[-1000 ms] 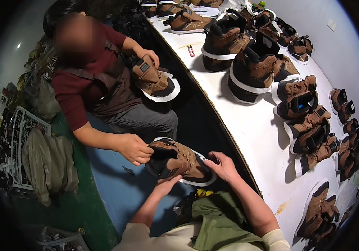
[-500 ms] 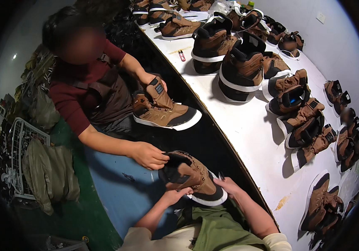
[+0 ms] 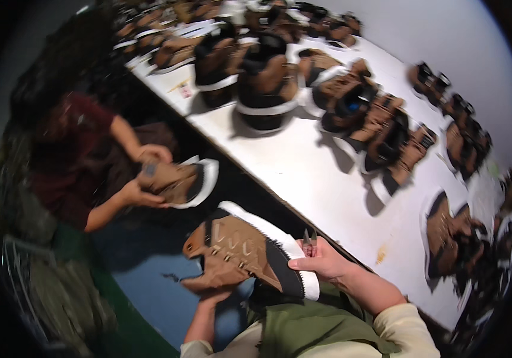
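Note:
I hold a brown boot (image 3: pixel 238 247) with a white sole and black toe cap over my lap, tipped on its side. My right hand (image 3: pixel 321 262) grips its toe end and also pinches small red-handled snips (image 3: pixel 310 241). My left hand (image 3: pixel 214 293) supports the boot's ankle part from below. Across from me a seated person in a dark red top holds another brown boot (image 3: pixel 175 182) with both hands.
A long white table (image 3: pixel 327 179) runs along my right, covered with several brown boots in rows and stacks (image 3: pixel 268 89). A blue surface (image 3: pixel 142 280) and green floor lie below my hands. Bundled greenish material (image 3: pixel 47 292) sits at the left.
The other person has let go of my boot and now holds their own boot with both hands. I have lifted and turned my boot onto its side. My view has swung toward the table.

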A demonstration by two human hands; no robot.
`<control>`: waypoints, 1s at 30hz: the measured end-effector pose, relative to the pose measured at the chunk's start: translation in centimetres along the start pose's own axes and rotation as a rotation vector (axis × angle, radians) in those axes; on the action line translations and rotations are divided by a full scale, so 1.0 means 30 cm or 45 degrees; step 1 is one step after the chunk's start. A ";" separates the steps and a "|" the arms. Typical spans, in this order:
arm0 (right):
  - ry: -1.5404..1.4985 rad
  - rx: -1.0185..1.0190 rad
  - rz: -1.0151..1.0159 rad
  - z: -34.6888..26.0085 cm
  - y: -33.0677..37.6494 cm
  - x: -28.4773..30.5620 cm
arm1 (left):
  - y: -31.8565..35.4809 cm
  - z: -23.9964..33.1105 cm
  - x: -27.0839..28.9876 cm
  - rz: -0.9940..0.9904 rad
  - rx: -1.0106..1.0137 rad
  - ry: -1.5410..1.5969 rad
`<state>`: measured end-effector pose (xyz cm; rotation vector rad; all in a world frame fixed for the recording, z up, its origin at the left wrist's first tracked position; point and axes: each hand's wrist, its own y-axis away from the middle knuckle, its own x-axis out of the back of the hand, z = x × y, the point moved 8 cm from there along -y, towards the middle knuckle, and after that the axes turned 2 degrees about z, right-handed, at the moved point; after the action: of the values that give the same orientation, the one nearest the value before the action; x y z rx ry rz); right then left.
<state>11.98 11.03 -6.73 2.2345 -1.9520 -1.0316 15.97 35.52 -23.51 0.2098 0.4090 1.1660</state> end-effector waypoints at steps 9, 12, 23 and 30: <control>-0.157 0.094 0.039 -0.152 0.249 0.220 | -0.226 0.330 -0.091 -0.134 -0.326 0.284; -0.084 0.100 0.246 -0.149 0.311 0.301 | -0.181 0.458 -0.390 -0.663 0.013 0.322; 0.139 0.656 0.896 -0.343 0.423 0.624 | -0.142 0.407 -0.490 -0.690 -0.167 0.783; 0.891 1.273 0.628 -0.385 0.468 0.101 | -0.083 0.445 -0.308 -0.297 -0.128 1.246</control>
<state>5.01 0.44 6.65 1.7142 -2.6250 0.8459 20.59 26.71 -10.44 -0.5158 1.1922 0.9909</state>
